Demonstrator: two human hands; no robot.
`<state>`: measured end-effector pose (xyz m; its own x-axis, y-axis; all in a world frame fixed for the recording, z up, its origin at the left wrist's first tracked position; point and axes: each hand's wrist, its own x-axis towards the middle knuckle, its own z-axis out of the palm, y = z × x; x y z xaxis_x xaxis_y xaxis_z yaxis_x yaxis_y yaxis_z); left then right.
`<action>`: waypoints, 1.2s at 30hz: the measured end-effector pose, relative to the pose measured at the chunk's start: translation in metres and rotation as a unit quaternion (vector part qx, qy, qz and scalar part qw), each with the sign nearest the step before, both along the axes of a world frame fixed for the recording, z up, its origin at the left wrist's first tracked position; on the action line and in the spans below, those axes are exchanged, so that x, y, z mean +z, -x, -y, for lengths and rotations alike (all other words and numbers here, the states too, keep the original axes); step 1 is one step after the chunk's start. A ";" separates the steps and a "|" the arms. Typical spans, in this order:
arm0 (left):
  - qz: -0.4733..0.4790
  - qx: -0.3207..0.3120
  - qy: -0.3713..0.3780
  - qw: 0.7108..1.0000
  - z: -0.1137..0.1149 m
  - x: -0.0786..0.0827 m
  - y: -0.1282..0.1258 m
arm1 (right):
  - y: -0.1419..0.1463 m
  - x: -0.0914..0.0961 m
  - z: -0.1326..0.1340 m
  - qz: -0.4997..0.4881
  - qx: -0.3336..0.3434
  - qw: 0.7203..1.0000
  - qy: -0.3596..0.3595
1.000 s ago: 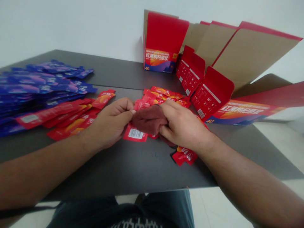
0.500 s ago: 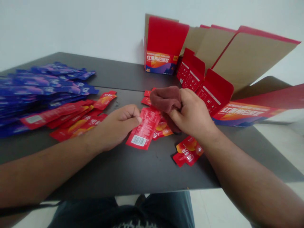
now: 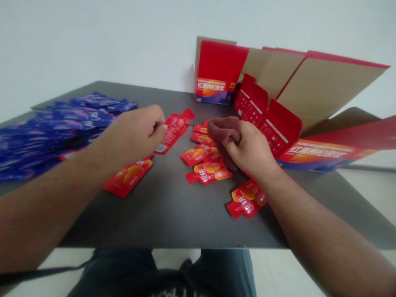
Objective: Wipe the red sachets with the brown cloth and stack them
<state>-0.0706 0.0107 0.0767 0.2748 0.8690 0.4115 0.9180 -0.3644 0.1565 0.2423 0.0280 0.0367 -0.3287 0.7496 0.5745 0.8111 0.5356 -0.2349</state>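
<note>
1. Left hand (image 3: 148,128): fingers curled, thumb and forefinger pinching one long edge of a red sachet (image 3: 177,128).
2. This sachet shows its printed back; the spout points away and to the right, the barcode end toward the person. It is between the blue heap (image 3: 71,119) and the red group (image 3: 198,153). From where I stand, I cannot tell whether it touches the table (image 3: 185,222).
3. Right hand (image 3: 252,146): clenched around a folded brown cloth (image 3: 224,128), which bulges out past the thumb and overhangs the red group's right side.
4. Red group: several sachets overlapping, orange-marked fronts upward.
5. Lone sachet (image 3: 246,200): on the near side of the group, just beside the right wrist, spout toward the person's left.
6. Forearm sachet (image 3: 128,177): front upward, partly hidden by the left forearm.
7. Blue heap: many blue sachets piled along the table's left, slightly blurred.
8. Back box (image 3: 213,90): upright at the far side, red flap raised.
9. Right box (image 3: 324,152): beyond the right hand, flaps spread, tan insides showing.
</note>
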 end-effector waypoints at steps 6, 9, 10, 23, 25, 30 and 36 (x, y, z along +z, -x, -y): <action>-0.222 0.050 0.091 0.970 -0.029 -0.026 -0.017 | 0.004 0.000 -0.001 -0.020 -0.002 1.000 0.017; -0.231 0.051 0.119 0.964 -0.040 -0.045 -0.023 | 0.004 0.001 -0.001 -0.024 -0.013 1.000 0.013; -0.230 0.055 0.133 0.962 -0.044 -0.050 -0.024 | 0.004 0.001 -0.001 -0.027 -0.015 0.999 0.014; -0.202 0.050 0.152 0.966 -0.058 -0.048 -0.021 | 0.002 0.001 -0.004 -0.052 -0.045 0.998 -0.009; -0.148 0.008 0.155 0.977 -0.051 -0.047 -0.034 | 0.001 0.003 -0.004 -0.073 -0.038 0.997 -0.003; -0.088 -0.065 0.174 0.979 -0.036 -0.053 -0.068 | -0.002 0.003 -0.006 -0.109 -0.021 0.994 0.013; -0.095 -0.046 0.204 0.973 -0.043 -0.058 -0.081 | -0.004 -0.001 -0.011 -0.118 -0.021 0.993 0.015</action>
<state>0.0104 0.0532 0.0186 0.3961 0.9178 -0.0281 0.9112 -0.3892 0.1349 0.2463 0.0388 0.0360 -0.1560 0.7779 0.6088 0.7536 0.4922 -0.4358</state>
